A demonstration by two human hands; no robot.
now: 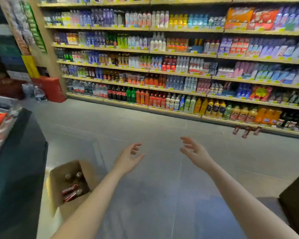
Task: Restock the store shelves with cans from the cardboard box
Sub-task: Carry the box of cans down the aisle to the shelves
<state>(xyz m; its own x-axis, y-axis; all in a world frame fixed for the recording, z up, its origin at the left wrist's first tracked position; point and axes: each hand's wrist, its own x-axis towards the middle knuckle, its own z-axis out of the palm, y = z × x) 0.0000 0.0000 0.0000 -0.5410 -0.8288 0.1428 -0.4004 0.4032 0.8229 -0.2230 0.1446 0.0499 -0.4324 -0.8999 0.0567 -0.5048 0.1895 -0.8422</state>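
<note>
Both bare arms reach forward over the grey tiled floor (pixel 162 128), palms turned toward each other. The left hand (pixel 128 158) is spread open with fingers loosely curled and holds nothing; the right hand (pixel 194 150) is likewise open and empty, its fingers apart. The 2 hands are near each other but not touching. The open cardboard box (pixel 66 171) sits on the floor at lower left, just beside the left forearm, with red cans (pixel 69 192) lying inside it. Across the aisle stand the store shelves (pixel 162 71), packed with bottled drinks. A dark counter (pixel 16 169) stands to the left of the box.
</note>
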